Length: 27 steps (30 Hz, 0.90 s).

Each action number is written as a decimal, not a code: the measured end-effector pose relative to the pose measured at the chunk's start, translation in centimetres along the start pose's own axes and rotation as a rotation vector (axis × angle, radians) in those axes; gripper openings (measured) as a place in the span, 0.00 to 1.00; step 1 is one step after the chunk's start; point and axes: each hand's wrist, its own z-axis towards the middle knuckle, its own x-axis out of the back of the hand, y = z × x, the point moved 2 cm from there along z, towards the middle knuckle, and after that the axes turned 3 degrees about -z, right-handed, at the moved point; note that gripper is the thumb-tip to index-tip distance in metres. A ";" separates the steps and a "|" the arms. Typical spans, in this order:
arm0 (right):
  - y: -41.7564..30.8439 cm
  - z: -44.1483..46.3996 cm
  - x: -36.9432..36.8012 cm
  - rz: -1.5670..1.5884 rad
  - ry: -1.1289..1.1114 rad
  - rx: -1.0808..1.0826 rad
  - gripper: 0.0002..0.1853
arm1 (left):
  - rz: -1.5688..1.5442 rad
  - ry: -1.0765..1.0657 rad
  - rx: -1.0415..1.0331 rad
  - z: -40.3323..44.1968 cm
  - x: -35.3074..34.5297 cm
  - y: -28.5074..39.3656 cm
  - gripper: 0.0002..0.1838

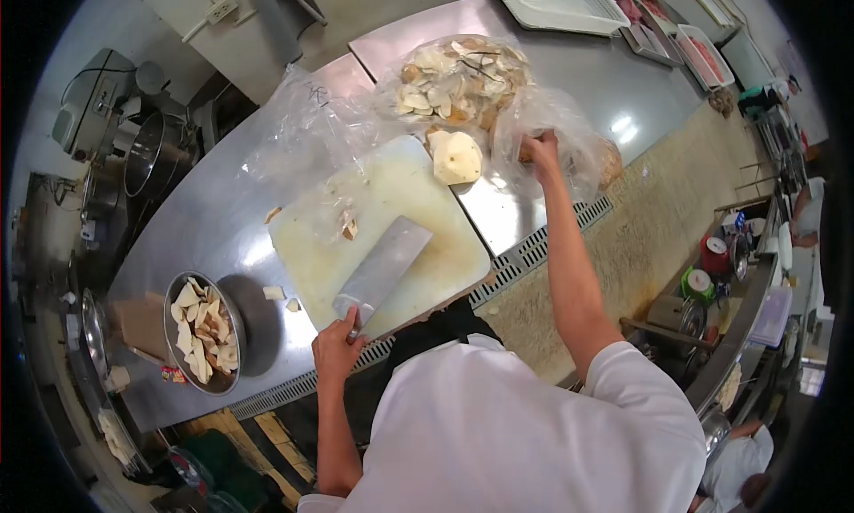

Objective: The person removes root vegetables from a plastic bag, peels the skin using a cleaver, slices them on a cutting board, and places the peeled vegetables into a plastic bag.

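My left hand (336, 346) is wrapped round the handle of a cleaver (384, 266), whose broad blade lies over the pale cutting board (445, 237). My right hand (541, 150) reaches into a clear plastic bag (569, 126) with brown items in it; its fingertips are partly hidden, so what they hold cannot be made out. Just left of that bag, a peeled cream-coloured root vegetable (457, 158) rests at the board's upper right corner. Behind it lies a plastic bag of cut pieces and peelings (463, 79). Small scraps (349, 224) are on the board.
A metal bowl (233, 362) of cut pieces stands at the left, beside a few loose bits (274, 293). Crumpled clear plastic (307, 130) lies behind the board. A white basket (569, 19) and trays of meat (703, 57) sit at the far right. Other people are at the right.
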 end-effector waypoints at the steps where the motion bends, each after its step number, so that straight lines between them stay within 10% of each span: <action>1: 0.5 0.1 0.3 0.002 0.006 -0.001 0.42 | 0.002 -0.002 -0.006 0.3 0.1 0.1 0.38; 21: -4.8 -9.1 -0.2 -0.919 -0.177 -0.141 0.52 | -0.149 -0.021 -0.024 -1.1 -0.8 -0.2 0.36; 27: -1.8 -12.2 0.7 -0.538 -0.106 -0.189 0.43 | -0.404 -0.081 0.088 -0.8 1.4 2.2 0.33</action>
